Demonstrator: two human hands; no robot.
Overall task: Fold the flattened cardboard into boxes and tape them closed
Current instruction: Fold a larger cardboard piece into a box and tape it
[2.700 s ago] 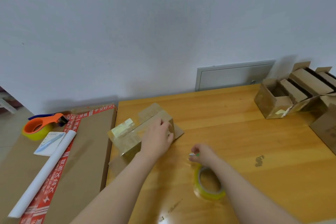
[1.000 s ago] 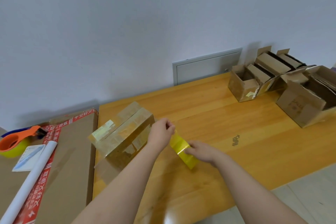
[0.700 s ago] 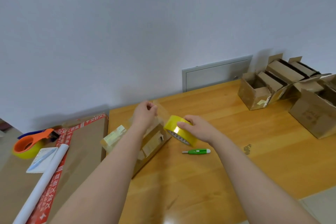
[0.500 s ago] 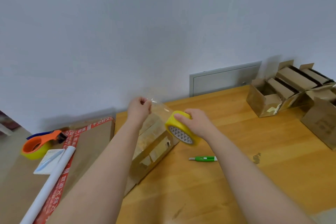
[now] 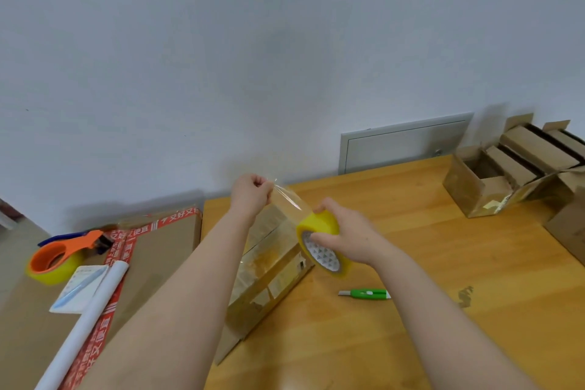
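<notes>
Fingers of the left hand (image 5: pixel 251 196) are curling tight and pinching the free end of the clear tape strip (image 5: pixel 286 199), while the right hand (image 5: pixel 345 239) is gripping the yellow tape roll (image 5: pixel 316 222), fingers wrapping round its rim. The strip is stretching taut between the two hands, just above the cardboard box (image 5: pixel 272 260).

That film is probably behaving as thin, light and very sticky, so it is likely wanting to wrinkle or fold onto itself. Holding it only at the end and under tension seems the safest way. The roll looks stiff and light, and easy to steer by its rim.

The box is lying skewed on the wooden table (image 5: pixel 443 263), partly hidden by the left forearm, with a loose flap reaching toward the near edge. It is looking light and fairly stiff, and its glossy taped faces are likely making it slippery. Corners and bare cardboard edges are offering the better hold.

A green utility knife (image 5: pixel 365 293) is lying near the box, to its right. The table's left edge is running close beside the box, with a large carton (image 5: pixel 158 247) just beyond. Open room is lying toward the right, before the stacked boxes (image 5: pixel 493 177).
</notes>
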